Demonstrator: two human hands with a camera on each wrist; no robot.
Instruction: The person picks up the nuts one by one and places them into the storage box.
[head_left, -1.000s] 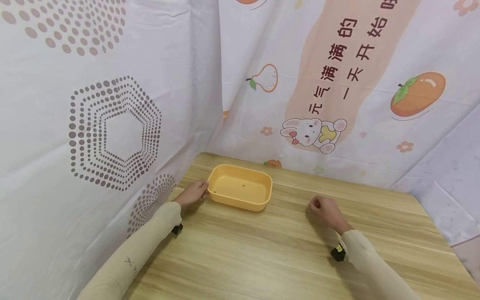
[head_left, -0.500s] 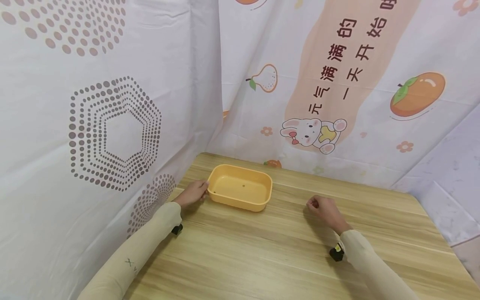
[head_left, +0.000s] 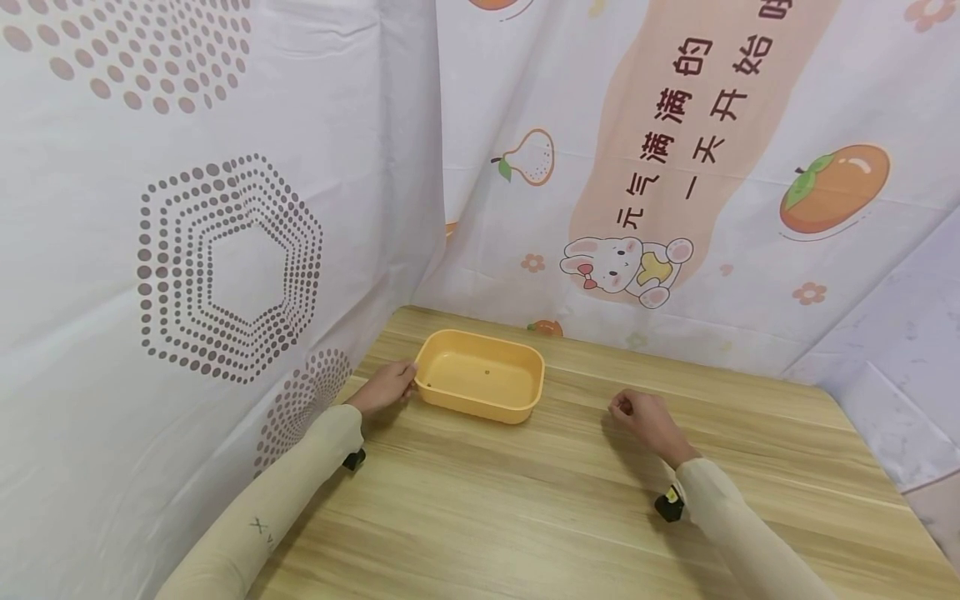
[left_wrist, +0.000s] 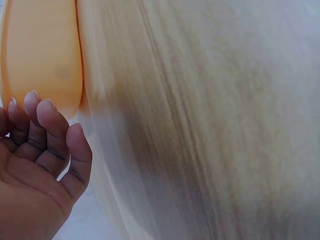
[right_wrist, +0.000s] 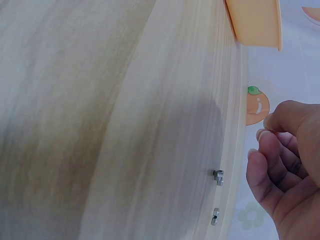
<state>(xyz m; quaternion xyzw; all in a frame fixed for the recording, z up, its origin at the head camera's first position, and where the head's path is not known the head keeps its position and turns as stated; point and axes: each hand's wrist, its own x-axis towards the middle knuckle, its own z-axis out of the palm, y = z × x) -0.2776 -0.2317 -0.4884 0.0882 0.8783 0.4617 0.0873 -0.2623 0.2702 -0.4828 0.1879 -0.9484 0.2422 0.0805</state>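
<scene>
A shallow yellow plastic bin (head_left: 480,408) stands on the table towards the back left, with a few small dark spots on its floor. At its left end, my left hand (head_left: 386,387) holds the rim with bent fingers; in the left wrist view, curled fingers (left_wrist: 42,130) overlap the bin's near end. My right hand (head_left: 648,421) hovers over the table to the right of the bin, thumb and index fingertips together. Whether something tiny sits between them cannot be made out. Near it in the right wrist view lie two small silvery metal pieces (right_wrist: 218,177).
The wood-grain table (head_left: 480,517) ends at a printed white curtain (head_left: 480,275) behind and another dotted curtain (head_left: 300,250) close along the left arm. A black device (head_left: 669,504) is worn at the right wrist, another (head_left: 354,458) at the left.
My right hand has drifted slightly left, towards the bin, keeping its fingers curled. My left hand and the bin have stayed in place.
</scene>
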